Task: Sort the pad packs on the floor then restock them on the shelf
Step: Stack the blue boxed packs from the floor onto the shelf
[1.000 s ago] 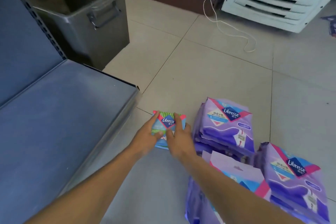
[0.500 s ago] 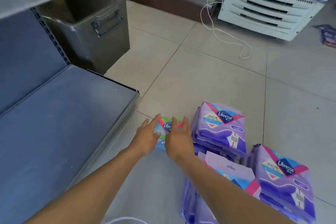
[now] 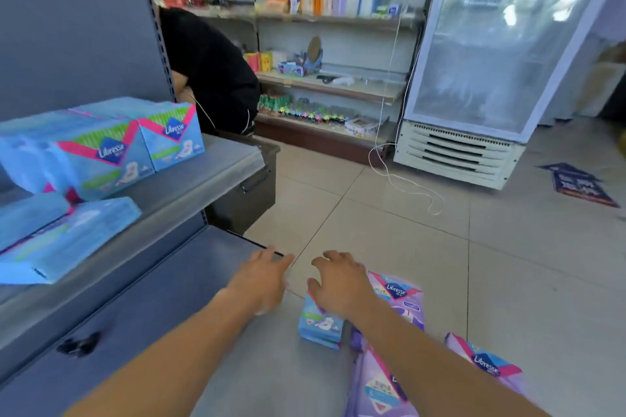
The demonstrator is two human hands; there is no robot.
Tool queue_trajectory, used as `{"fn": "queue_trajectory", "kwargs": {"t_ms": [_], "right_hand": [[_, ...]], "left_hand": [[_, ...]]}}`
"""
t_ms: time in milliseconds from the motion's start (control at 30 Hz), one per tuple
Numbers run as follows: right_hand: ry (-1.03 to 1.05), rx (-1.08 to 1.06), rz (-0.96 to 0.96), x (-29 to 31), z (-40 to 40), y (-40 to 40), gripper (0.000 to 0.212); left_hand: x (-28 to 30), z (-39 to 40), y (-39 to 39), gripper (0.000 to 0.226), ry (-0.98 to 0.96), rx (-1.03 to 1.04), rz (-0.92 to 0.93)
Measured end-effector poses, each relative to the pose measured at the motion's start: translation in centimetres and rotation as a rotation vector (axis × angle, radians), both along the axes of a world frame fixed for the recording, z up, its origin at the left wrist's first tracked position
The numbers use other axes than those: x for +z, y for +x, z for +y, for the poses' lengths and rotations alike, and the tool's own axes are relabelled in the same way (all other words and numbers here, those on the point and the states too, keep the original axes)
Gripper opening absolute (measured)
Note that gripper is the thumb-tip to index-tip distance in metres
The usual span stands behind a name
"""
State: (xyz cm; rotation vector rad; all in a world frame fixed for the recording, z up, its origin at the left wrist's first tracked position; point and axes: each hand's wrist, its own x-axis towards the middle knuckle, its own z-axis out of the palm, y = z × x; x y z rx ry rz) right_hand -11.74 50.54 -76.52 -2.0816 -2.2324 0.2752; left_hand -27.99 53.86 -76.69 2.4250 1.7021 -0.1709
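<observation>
Both hands hovering spread and holding nothing, left hand beside, right hand just above the blue pad pack on the floor — one-sided grab risking it slipping.

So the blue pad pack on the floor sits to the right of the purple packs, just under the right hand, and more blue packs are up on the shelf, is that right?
Not quite. In the head view the blue pad pack lies to the left of the purple packs, not the right. The rest holds: it sits just under the right hand, and more blue packs are on the shelf.
</observation>
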Motion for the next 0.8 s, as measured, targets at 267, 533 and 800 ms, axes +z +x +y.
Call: {"fn": "queue_trajectory", "kwargs": {"t_ms": [267, 533, 800], "right_hand": [[0.193, 0.122, 0.011, 12.5, -8.0, -6.1, 0.043], [0.275, 0.323, 0.054, 18.5, -12.0, -15.5, 0.046], [0.329, 0.542, 0.093, 20.9, -13.6, -25.2, 0.04]], "left_hand": [[13.1, -9.1, -6.5, 0.061, 0.144, 0.073, -0.041], [20.3, -16.8, -17.0, 0.059, 0.255, 0.269, 0.003], [23.0, -24.0, -26.9, 0.056, 0.302, 0.53, 0.048]]}}
